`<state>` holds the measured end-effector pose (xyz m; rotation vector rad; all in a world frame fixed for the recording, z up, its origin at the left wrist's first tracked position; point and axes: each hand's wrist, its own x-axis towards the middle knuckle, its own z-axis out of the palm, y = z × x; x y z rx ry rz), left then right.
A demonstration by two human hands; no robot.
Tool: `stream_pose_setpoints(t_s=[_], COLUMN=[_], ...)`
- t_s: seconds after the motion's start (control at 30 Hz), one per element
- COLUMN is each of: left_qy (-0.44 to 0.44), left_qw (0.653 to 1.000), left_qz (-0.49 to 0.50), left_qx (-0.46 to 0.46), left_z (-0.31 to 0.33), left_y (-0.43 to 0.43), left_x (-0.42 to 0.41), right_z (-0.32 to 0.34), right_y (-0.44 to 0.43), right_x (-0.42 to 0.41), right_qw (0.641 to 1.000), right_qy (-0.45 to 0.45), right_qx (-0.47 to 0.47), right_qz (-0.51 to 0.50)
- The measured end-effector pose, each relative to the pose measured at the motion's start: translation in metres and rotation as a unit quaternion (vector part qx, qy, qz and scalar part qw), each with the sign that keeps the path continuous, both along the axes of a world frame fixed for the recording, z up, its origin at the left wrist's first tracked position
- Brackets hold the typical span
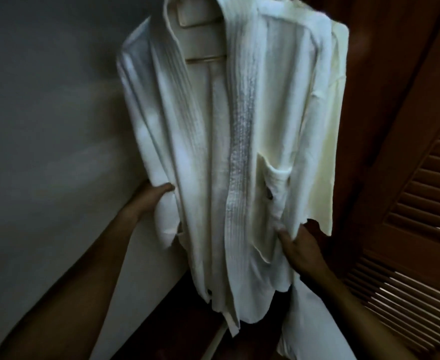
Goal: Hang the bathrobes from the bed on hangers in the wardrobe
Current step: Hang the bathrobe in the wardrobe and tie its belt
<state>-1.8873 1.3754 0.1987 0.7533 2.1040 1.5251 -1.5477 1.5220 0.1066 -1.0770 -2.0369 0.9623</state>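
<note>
Both hands pinch the robe point(239, 126): left hand point(154, 198) at its side edge, right hand point(302, 248) below the pocket. It hangs on a hanger point(203, 22) beside the wardrobe door point(408, 178). Straightening seems underway; next, smooth the fronts and release.

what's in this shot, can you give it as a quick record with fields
bathrobe: white, hangs open-fronted on a hanger
hanger: pale bar shows behind the collar; hook out of view
left hand: grips the robe's side edge
right hand: holds the lower front panel
pocket: on the front panel, above the right hand
louvred door: wooden, at the right
</note>
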Motion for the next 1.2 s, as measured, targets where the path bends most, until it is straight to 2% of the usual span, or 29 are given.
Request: stream_pose_setpoints(t_s=[0.07,0.17,0.27,0.37,0.47,0.53,0.63,0.7,0.8,0.87,0.9,1.0,1.1,1.2], left_qy=[-0.028,-0.018,-0.018,0.010,0.077,0.073,0.073,0.037,-0.089,-0.103,-0.099,-0.080,-0.094,-0.138], left_qw=[1.000,0.999,1.000,0.997,0.989,0.984,0.966,0.958,0.973,0.989,0.992,0.978,0.966,0.955], left_qz=[-0.001,-0.013,-0.023,-0.065,-0.112,-0.155,-0.247,-0.282,-0.165,-0.067,-0.063,-0.169,-0.221,-0.219], left_qx=[0.013,0.033,-0.008,-0.048,-0.064,-0.052,-0.020,0.041,0.133,0.087,0.035,-0.093,-0.093,-0.147], left_z=[-0.005,-0.006,0.000,0.007,0.014,0.019,0.017,0.008,-0.033,-0.071,-0.089,-0.128,-0.154,-0.168], left_y=[-0.008,-0.006,0.003,0.003,0.000,-0.002,-0.009,-0.014,-0.011,-0.007,-0.007,-0.011,0.008,0.019], left_x=[0.030,0.075,0.115,0.139,0.152,0.159,0.163,0.155,0.135,0.127,0.131,0.165,0.202,0.217], right_z=[0.009,0.028,0.035,0.036,0.036,0.036,0.035,0.040,0.052,0.060,0.064,0.067,0.067,0.067], right_y=[-0.013,-0.034,-0.049,-0.056,-0.060,-0.061,-0.046,-0.034,-0.023,-0.018,-0.017,-0.016,-0.020,-0.022], right_x=[-0.018,-0.046,-0.065,-0.074,-0.079,-0.076,-0.057,-0.040,-0.019,-0.008,-0.004,0.006,0.009,0.011], right_qw=[0.998,0.990,0.976,0.966,0.979,0.995,0.999,0.997,0.995,0.995,0.996,0.996,0.997,0.996], right_qy=[0.006,0.046,0.071,0.041,0.033,0.019,-0.005,-0.029,-0.045,-0.050,-0.049,-0.035,-0.020,-0.026], right_qx=[-0.032,-0.045,-0.082,-0.124,-0.107,-0.046,0.045,0.074,0.090,0.077,0.071,0.062,0.059,0.069], right_qz=[0.046,0.122,0.191,0.225,0.172,0.083,-0.020,-0.013,0.016,0.030,0.036,0.046,0.051,0.051])
